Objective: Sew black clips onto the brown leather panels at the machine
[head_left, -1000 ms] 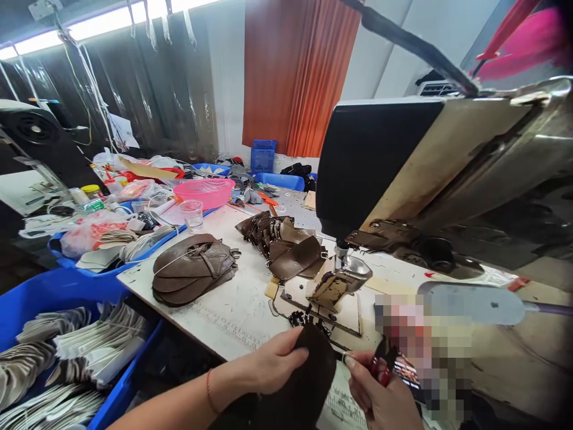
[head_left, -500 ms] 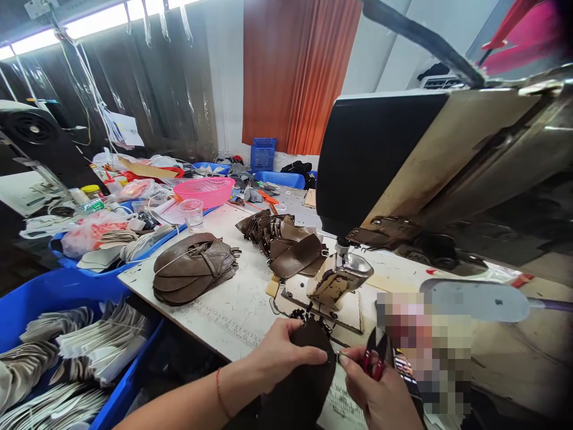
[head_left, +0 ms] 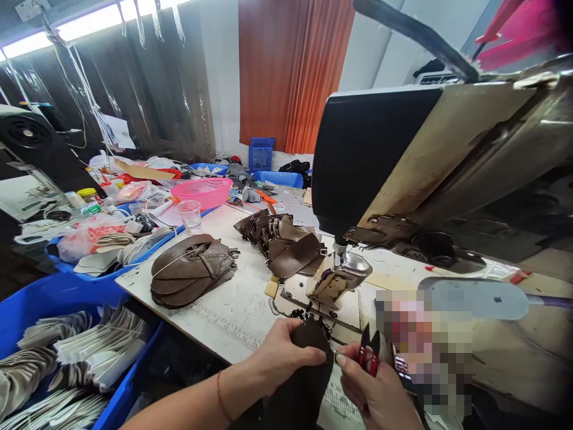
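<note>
My left hand grips a dark brown leather piece near its upper end, thumb on top, just in front of the sewing machine's base. At the leather's right edge, the thumb and finger of my right hand are pinched together, with a small shiny bit at the fingertips. Red-handled thread snips are also held in that hand, their dark blades pointing up and apart. A bundle of brown leather pieces lies left on the table, and a pile of smaller brown pieces sits behind the machine base.
The machine's head overhangs the right side. Blue bins of pale pieces stand at the lower left. A pink basket and a clear cup are farther back. A grey paddle-shaped object and a blurred-out screen lie at right.
The snips have tilted upright and their blades show more widely apart. The view has shifted slightly; my left hand keeps its grip on the leather.
</note>
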`<act>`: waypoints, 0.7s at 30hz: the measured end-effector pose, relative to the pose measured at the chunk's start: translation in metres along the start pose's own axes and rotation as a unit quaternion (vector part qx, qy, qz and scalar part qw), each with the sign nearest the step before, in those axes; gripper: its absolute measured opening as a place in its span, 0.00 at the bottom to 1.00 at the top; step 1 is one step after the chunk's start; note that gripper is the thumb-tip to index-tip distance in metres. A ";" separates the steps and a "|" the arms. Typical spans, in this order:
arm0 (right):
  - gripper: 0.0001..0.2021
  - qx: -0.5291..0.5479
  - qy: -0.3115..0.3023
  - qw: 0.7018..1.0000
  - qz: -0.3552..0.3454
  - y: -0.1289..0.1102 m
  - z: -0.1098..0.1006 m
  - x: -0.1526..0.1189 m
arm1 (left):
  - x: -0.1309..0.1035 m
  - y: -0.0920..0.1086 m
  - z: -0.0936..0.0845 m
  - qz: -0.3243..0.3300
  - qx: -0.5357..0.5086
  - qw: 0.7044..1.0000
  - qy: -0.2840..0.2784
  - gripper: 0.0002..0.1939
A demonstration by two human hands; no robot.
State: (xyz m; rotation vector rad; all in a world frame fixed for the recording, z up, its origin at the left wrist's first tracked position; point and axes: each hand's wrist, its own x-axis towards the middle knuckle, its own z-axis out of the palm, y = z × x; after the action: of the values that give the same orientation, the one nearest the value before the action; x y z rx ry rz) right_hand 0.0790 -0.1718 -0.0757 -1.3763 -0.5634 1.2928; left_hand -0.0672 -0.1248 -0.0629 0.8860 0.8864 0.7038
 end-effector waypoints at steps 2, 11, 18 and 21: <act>0.21 -0.001 -0.004 1.000 0.002 0.000 0.000 0.001 | 0.001 0.000 0.000 0.001 0.002 1.000 0.006 0.13; 0.14 -0.082 0.013 0.994 -0.071 -0.012 0.010 0.006 | 0.008 0.017 0.005 0.026 0.016 0.999 0.039 0.09; 0.07 -0.363 -0.103 0.814 -0.441 -0.053 -0.004 0.029 | 0.023 0.058 0.006 0.046 0.042 0.998 0.015 0.10; 0.22 -0.451 -0.135 0.667 -0.578 -0.066 -0.021 0.045 | 0.033 0.075 0.008 0.035 0.055 0.998 -0.001 0.10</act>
State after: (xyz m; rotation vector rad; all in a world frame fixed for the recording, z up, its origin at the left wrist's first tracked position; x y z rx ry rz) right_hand 0.1324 -0.1215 -0.0368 -1.0810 -2.0756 0.0419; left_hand -0.0570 -0.0660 -0.0060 1.0198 0.9037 0.7196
